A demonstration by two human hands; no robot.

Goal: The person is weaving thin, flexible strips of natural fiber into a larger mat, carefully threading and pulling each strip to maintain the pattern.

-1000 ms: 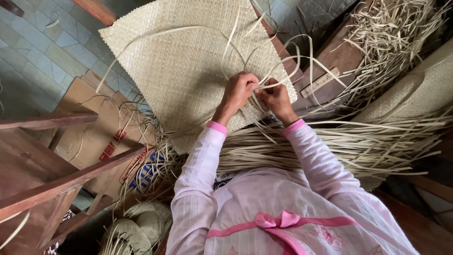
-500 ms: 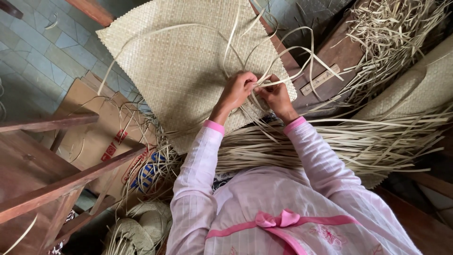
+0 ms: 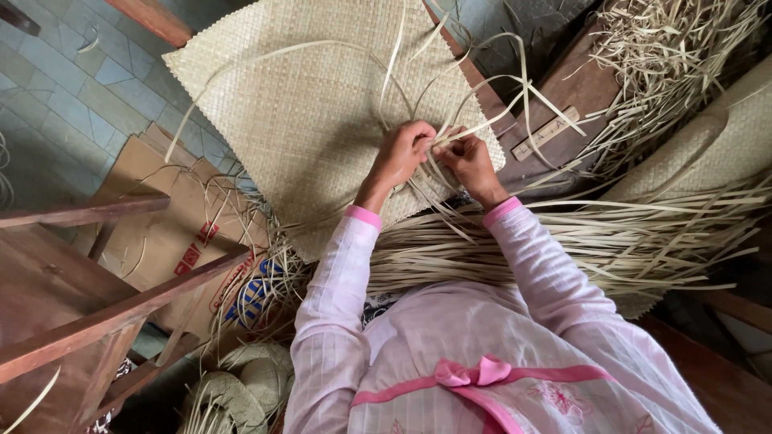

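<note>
Both your hands, left hand [image 3: 400,157] and right hand [image 3: 469,158], pinch loose pale reed strips [image 3: 450,137] at the near edge of the one flat tan woven mat [image 3: 314,104], one bundle of straw strips [image 3: 611,241] just below it.

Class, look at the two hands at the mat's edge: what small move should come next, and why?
Probably draw the loose strips snug into the woven mat. The left hand and right hand pinch them at its edge, and they arc up slack.
</note>
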